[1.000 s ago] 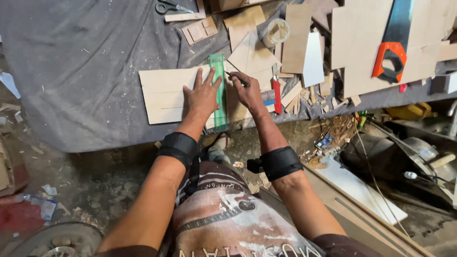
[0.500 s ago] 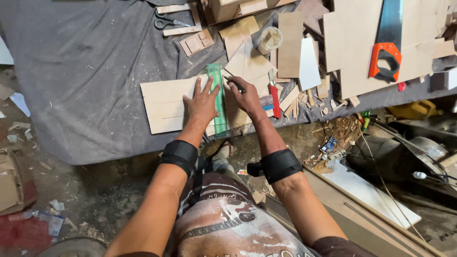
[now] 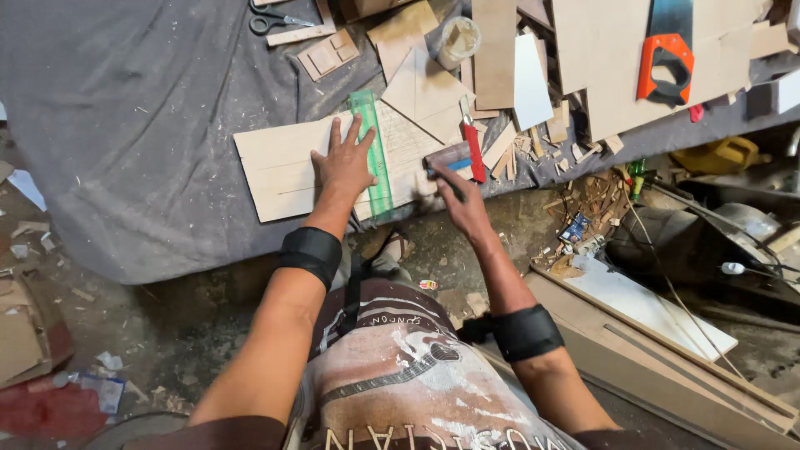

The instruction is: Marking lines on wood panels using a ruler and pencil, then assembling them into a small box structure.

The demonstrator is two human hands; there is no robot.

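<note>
Left hand (image 3: 343,163) spread flat on green ruler (image 3: 372,154), right hand (image 3: 460,200) pinching pencil (image 3: 444,179) at board (image 3: 283,167) edge

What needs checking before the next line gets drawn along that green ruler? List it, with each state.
1. Left hand flat on the pale rectangular plywood sheet: ok.
2. Green translucent plastic ruler pinned by the fingers: ok.
3. Right hand at the ruler's edge: not ok, it is off to the right.
4. Marking tool in right hand: cannot tell, only a thin dark object shows.
5. Sheet fully on the grey cloth-covered table: ok.
</note>
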